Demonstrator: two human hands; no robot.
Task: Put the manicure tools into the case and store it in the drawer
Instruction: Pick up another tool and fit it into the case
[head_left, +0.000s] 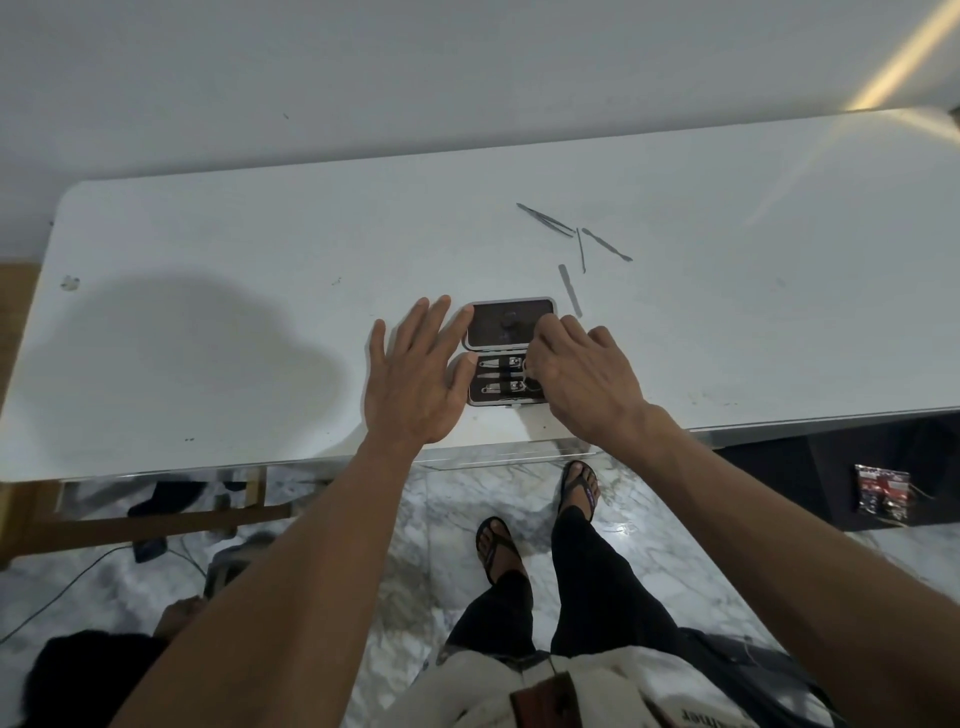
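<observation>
Case (509, 353) lies open on the white worktop (208, 260), near its front edge, lid half flat on the far side. Two nail clippers (506, 374) sit strapped in the near half, a thin tool between them. My left hand (415, 374) is flat beside the case's left edge, fingers (457, 327) spread, forefinger touching the lid corner, gripping nothing. My right hand (576, 379) covers the case's right end, fingers curled down into the tray; what they pinch I cannot tell. Four loose tools are beyond: tweezers (545, 220), thin pick (581, 250), pusher (607, 245), nail file (570, 291) just by the lid's right corner.
</observation>
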